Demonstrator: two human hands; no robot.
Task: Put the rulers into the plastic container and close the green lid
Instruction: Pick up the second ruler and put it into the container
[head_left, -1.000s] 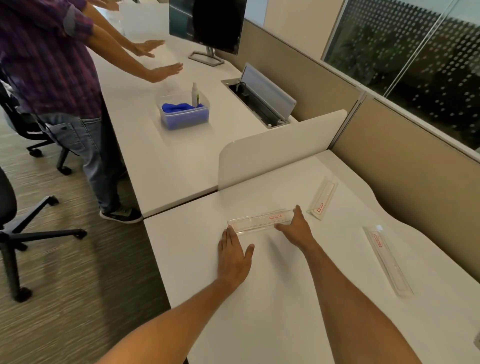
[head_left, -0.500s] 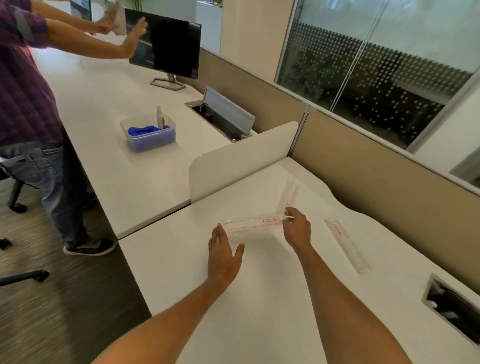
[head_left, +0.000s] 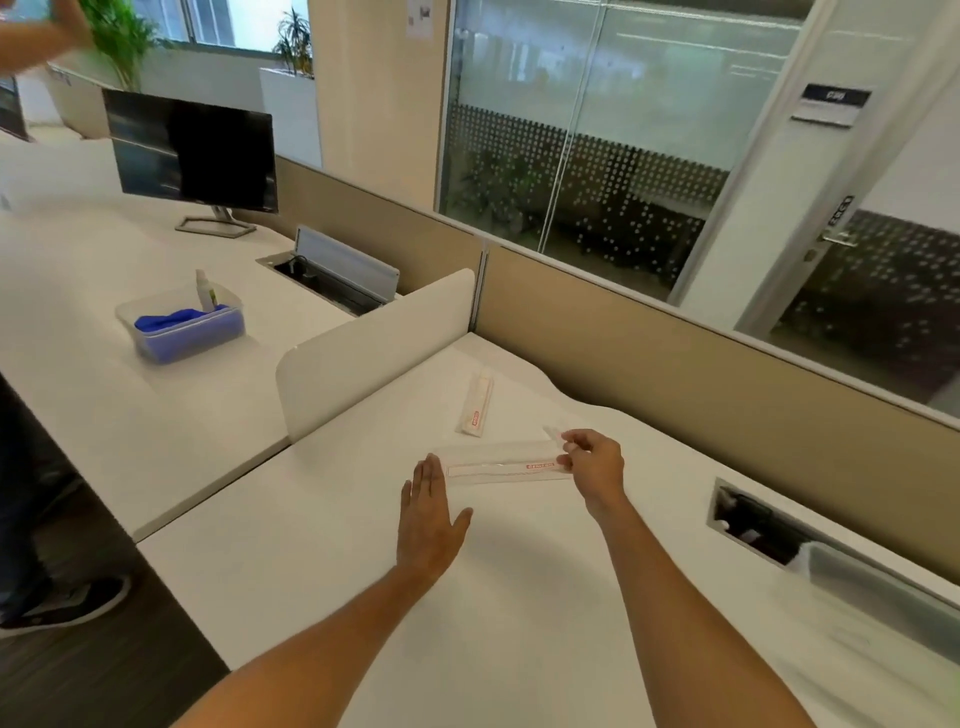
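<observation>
A clear ruler with red markings (head_left: 498, 466) is held just above the white desk (head_left: 363, 545), lying left to right. My right hand (head_left: 592, 465) pinches its right end between thumb and fingers. My left hand (head_left: 428, 512) lies flat with straight fingers by the ruler's left end, fingertips close to it. A second clear ruler (head_left: 475, 405) lies on the desk farther back, pointing away from me. A third ruler's tip (head_left: 553, 432) shows behind my right hand. No plastic container with a green lid is in view.
A white divider (head_left: 374, 353) stands at the desk's far left edge. A cable hatch (head_left: 748, 525) is open at the right. On the neighbouring desk are a clear tub with blue cloth (head_left: 182, 330), a monitor (head_left: 189, 150) and another hatch (head_left: 332, 280). A person stands at far left.
My right hand has lifted the ruler's right end off the desk and now pinches it. The camera has tilted up and turned right. My left hand stays flat by the left end.
</observation>
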